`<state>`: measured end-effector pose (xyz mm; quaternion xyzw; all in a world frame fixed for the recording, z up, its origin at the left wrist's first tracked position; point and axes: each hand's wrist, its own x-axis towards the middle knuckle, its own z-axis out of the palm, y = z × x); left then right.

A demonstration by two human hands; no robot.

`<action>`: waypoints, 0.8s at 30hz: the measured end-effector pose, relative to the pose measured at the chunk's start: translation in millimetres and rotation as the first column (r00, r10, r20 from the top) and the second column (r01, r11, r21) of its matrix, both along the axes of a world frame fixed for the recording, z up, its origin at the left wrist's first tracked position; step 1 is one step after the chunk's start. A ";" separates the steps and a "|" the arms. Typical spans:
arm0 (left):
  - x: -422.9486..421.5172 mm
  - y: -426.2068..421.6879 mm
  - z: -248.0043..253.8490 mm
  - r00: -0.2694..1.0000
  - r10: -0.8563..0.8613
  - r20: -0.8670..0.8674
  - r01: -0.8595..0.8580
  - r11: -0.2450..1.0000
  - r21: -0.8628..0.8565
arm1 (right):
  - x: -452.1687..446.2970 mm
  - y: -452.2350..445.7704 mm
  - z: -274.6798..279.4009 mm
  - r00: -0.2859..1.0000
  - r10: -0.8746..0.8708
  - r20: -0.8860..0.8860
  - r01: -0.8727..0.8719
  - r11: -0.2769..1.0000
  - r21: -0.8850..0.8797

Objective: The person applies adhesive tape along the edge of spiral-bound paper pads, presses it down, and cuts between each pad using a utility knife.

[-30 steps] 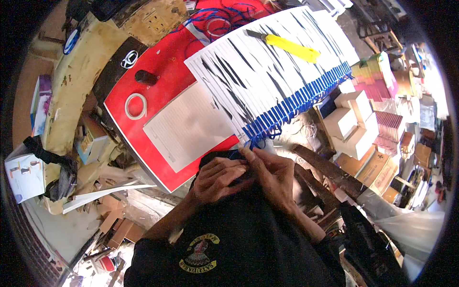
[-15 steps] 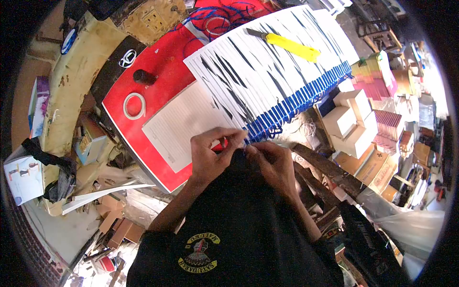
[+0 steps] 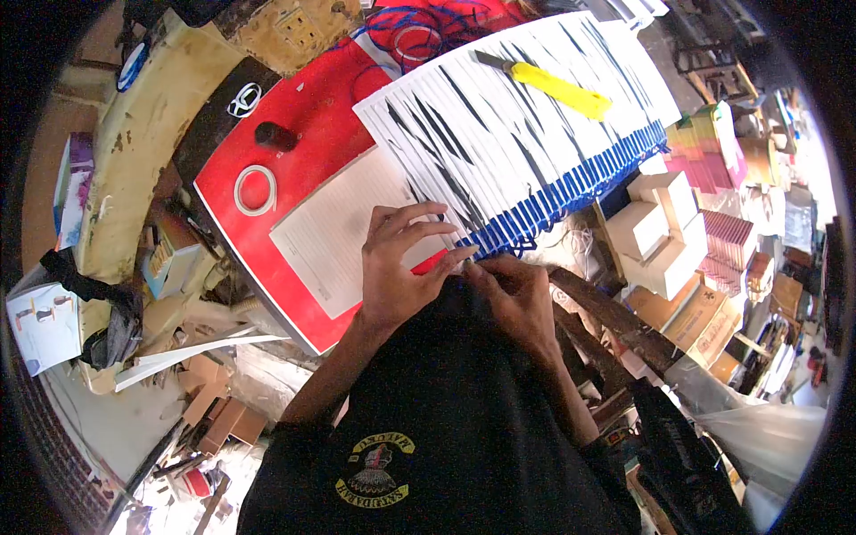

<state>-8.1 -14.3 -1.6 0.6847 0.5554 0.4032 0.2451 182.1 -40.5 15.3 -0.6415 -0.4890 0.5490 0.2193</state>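
Observation:
A fanned stack of white booklets or sheets [image 3: 526,116] lies on the red board, with dark gaps between layers. Blue bands or loops [image 3: 571,192] run along its near edge. My left hand [image 3: 401,259] is at the near left corner of this stack, its fingers spread and the thumb reaching toward the blue edge. Close beside it, my right hand [image 3: 517,290] has its fingers pinched together just below the blue end; what they hold is too small to make out. A yellow utility knife [image 3: 562,91] rests on top of the stack, blade out.
On the red board [image 3: 316,102] lie a ruled sheet [image 3: 330,241], a white tape roll [image 3: 256,190] and a dark cylinder [image 3: 275,136]. Blue cords [image 3: 419,36] tangle at the back. White box-like blocks [image 3: 655,227] and cardboard boxes [image 3: 691,316] stand to the right.
My left hand's fingers have spread from a pinch and lifted away from the blue edge. My right hand stays pinched near the corner. The view has shifted slightly.

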 end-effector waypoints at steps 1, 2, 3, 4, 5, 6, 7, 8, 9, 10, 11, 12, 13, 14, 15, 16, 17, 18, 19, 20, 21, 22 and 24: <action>0.9 -0.7 -0.9 1.000 0.000 -0.001 0.000 1.000 -0.005 | -0.1 0.7 1.3 1.000 0.000 -0.001 0.000 1.000 -0.005; 1.7 -0.9 -1.8 1.000 0.015 -0.012 -0.015 1.000 -0.013 | -0.2 2.5 4.1 1.000 0.008 0.006 -0.008 1.000 -0.023; 2.3 -1.1 -2.5 0.999 0.030 -0.022 -0.031 0.999 -0.020 | 0.0 3.2 5.5 1.000 0.016 0.015 -0.015 0.999 -0.040; 2.6 -0.9 -2.8 0.999 0.028 -0.021 -0.029 0.999 -0.023 | 0.2 2.7 4.8 1.000 0.014 0.015 -0.014 0.999 -0.043; 2.7 -0.4 -2.8 0.999 0.026 -0.029 -0.026 1.000 -0.007 | 0.4 2.3 3.6 0.999 -0.022 -0.026 0.020 0.997 -0.076; 2.1 1.6 -2.3 0.999 0.025 -0.039 -0.025 1.000 0.013 | -0.3 4.1 3.4 0.996 -0.058 -0.069 0.051 0.993 -0.106; -1.5 4.4 -3.5 0.999 0.030 -0.045 -0.029 0.999 0.027 | -0.7 7.3 8.7 0.996 -0.053 -0.076 0.046 0.995 -0.092; -8.1 7.4 -7.9 1.000 0.016 0.015 -0.016 1.000 0.006 | 0.2 10.3 19.6 0.997 -0.048 -0.067 0.035 0.982 -0.188; -16.7 11.7 -12.8 0.997 0.007 0.073 -0.006 1.000 -0.011 | 1.5 12.2 27.2 0.998 -0.037 -0.058 0.019 0.960 -0.279; -28.9 19.6 -20.9 0.983 0.146 0.115 -0.141 0.989 -0.051 | 4.5 8.8 23.6 0.997 -0.019 -0.069 0.000 0.967 -0.256; -44.8 32.7 -30.9 0.947 0.280 0.157 -0.268 0.959 -0.095 | 10.0 2.3 13.4 0.996 -0.042 -0.083 0.028 0.985 -0.168; -67.4 58.0 -38.8 0.916 0.388 0.100 -0.379 0.920 -0.097 | 14.2 -1.8 8.8 0.993 -0.069 -0.098 0.061 0.995 -0.085; -82.5 89.5 -32.2 0.860 0.481 0.169 -0.461 0.875 -0.147 | 16.5 -1.0 13.9 0.993 -0.059 -0.100 0.052 0.996 -0.068; -102.6 121.1 -42.9 0.888 0.422 0.185 -0.408 0.906 -0.110 | 19.0 1.3 20.6 0.998 -0.059 -0.020 0.056 0.991 -0.119; -122.5 151.2 -63.1 0.911 0.363 0.196 -0.355 0.932 -0.074 | 22.3 2.1 25.4 0.997 -0.053 0.060 0.063 0.983 -0.170; -138.6 182.3 -94.5 0.934 0.317 0.165 -0.319 0.948 -0.015 | 30.2 -1.8 18.2 0.997 -0.042 0.061 0.051 0.986 -0.157; -149.4 207.2 -125.8 0.954 0.269 0.130 -0.277 0.960 0.046 | 41.0 -6.0 1.6 0.997 -0.060 0.044 0.066 0.986 -0.155; -153.5 219.5 -143.3 0.953 0.273 0.136 -0.283 0.957 0.061 | 47.1 -8.0 -6.3 0.996 -0.082 0.026 0.085 0.984 -0.155; -155.2 232.6 -155.7 0.957 0.270 -0.110 -0.267 0.963 0.042 | 47.6 -5.8 -3.7 0.995 -0.099 0.021 0.101 0.985 -0.139; -155.5 246.4 -167.0 0.904 0.247 -0.349 -0.257 0.966 0.021 | 46.8 -7.6 -0.6 0.990 -0.129 0.063 0.135 0.985 -0.107; -163.3 259.6 -180.6 0.922 0.162 -0.352 -0.112 0.981 0.160 | 47.1 -7.4 -1.5 0.987 -0.155 0.048 0.158 0.985 -0.064; -166.9 266.4 -177.8 0.925 0.161 -0.343 -0.107 0.979 0.172 | 48.6 -8.4 -4.1 0.983 -0.180 0.035 0.181 0.983 -0.027; -165.3 266.6 -179.9 0.976 0.051 -0.212 -0.069 0.995 -0.077 | 44.6 -8.4 5.2 0.987 -0.155 0.050 0.157 0.987 -0.023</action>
